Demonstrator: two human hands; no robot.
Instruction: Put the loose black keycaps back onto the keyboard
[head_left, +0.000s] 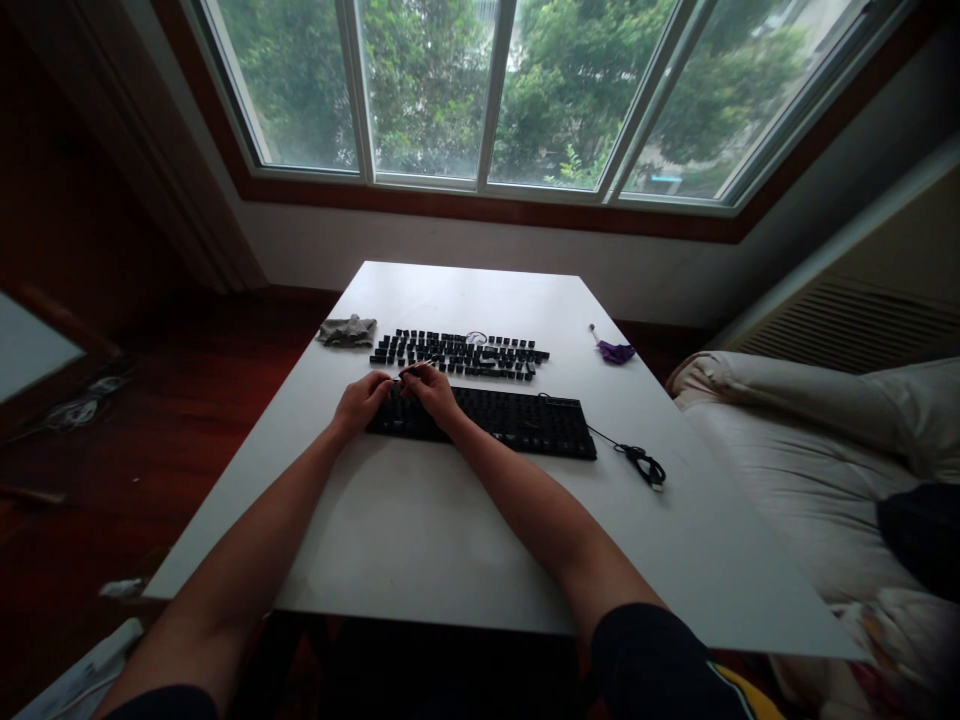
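Observation:
A black keyboard lies on the white table, with my hands over its left end. My left hand is closed in a pinch at the keyboard's upper left corner; the small thing at its fingertips is too small to name. Close beside it, my right hand is closed around a thin pale stick, whose kind I cannot make out. The fingertips of both hands nearly meet. Behind the keyboard, many loose black keycaps are spread in rows.
A crumpled grey cloth lies at the table's left edge. On the right are a purple cloth and a small thin tool. The coiled keyboard cable rests right of the keyboard. A sofa stands beside the white table.

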